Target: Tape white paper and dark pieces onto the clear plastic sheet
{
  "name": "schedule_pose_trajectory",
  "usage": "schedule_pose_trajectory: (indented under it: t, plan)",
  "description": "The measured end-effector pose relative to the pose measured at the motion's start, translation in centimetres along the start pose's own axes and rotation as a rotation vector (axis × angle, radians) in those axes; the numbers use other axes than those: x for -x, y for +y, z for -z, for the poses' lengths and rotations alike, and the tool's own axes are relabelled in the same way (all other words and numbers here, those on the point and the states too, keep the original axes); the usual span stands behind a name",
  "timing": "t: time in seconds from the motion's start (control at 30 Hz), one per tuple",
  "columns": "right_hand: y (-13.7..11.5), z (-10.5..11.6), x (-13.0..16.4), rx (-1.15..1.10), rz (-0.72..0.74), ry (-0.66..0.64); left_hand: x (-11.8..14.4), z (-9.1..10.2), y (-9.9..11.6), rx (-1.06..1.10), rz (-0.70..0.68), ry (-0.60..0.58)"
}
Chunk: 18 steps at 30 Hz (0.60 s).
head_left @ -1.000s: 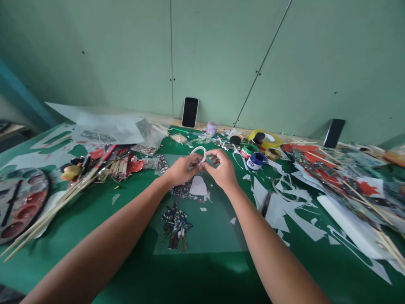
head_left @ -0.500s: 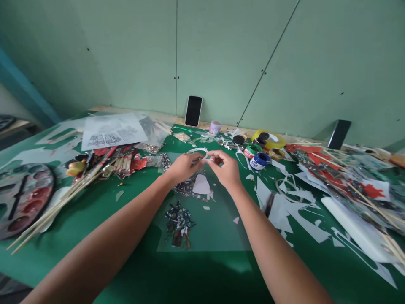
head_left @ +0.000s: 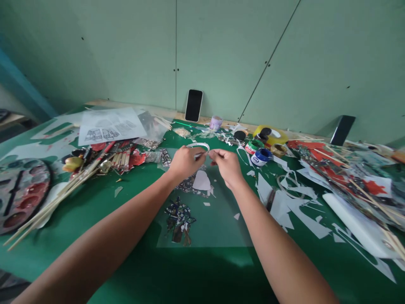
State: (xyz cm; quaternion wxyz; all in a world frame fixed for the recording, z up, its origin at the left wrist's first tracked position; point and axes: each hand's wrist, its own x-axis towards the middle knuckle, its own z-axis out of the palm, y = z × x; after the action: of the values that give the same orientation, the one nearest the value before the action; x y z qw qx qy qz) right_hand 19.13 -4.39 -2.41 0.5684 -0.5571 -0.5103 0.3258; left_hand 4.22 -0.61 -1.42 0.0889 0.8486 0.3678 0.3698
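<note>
My left hand [head_left: 186,161] is closed on a thin white ring that looks like a narrow roll of tape [head_left: 200,145]; its upper rim shows above the fingers. Close beside it, my right hand [head_left: 226,164] is pinched, fingertips almost meeting the left ones. What lies in that pinch is too small to make out. Below the hands is a clear plastic sheet [head_left: 218,230]. On it lie a pale rounded paper cutout [head_left: 201,180], a dark patterned piece [head_left: 186,184] partly hidden by my left hand, and a dark tree-like cutout [head_left: 179,219].
Paint jars, including a blue jar [head_left: 261,157], stand behind my right hand. White paper scraps [head_left: 294,211] and scissors [head_left: 270,199] lie to the right. Leftward are wooden sticks [head_left: 63,196], a paint palette [head_left: 23,194] and a printed sheet [head_left: 110,124]. A phone [head_left: 194,105] leans on the wall.
My fingertips have shifted slightly, and the left hand has turned so its back covers more of the white ring. The whole view has tilted a little. Objects on the table stay put.
</note>
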Motion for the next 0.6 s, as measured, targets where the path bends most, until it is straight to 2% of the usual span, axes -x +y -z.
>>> schedule_pose_trajectory:
  t: [0.07,0.13,0.2,0.23,0.33,0.4,0.5,0.6]
  plan:
    - [0.3,0.0,-0.3,-0.163,-0.032,0.040,-0.1,0.2,0.3,0.068,0.047,0.011]
    - [0.5,0.4,-0.6,-0.275,-0.039,0.148,-0.2,0.7,0.1,0.115,0.106,-0.022]
    - [0.6,1.1,-0.9,-0.299,-0.029,0.248,-0.2,1.2,-0.7,0.063,0.150,-0.078]
    - [0.6,1.4,-0.9,-0.282,-0.021,0.257,-0.3,1.5,-1.2,-0.006,0.159,-0.104]
    - [0.5,1.7,-0.8,-0.206,-0.025,0.112,-0.3,1.9,-2.7,-0.212,0.188,-0.130]
    - [0.3,1.5,-0.5,-0.197,-0.054,-0.012,-0.4,2.0,-2.9,-0.201,0.203,-0.084]
    - [0.0,0.9,0.0,-0.228,-0.082,-0.147,-0.7,1.8,-2.0,0.123,0.178,-0.062]
    - [-0.4,0.6,0.4,-0.267,-0.077,-0.236,-0.9,1.3,-0.6,0.505,0.206,-0.161]
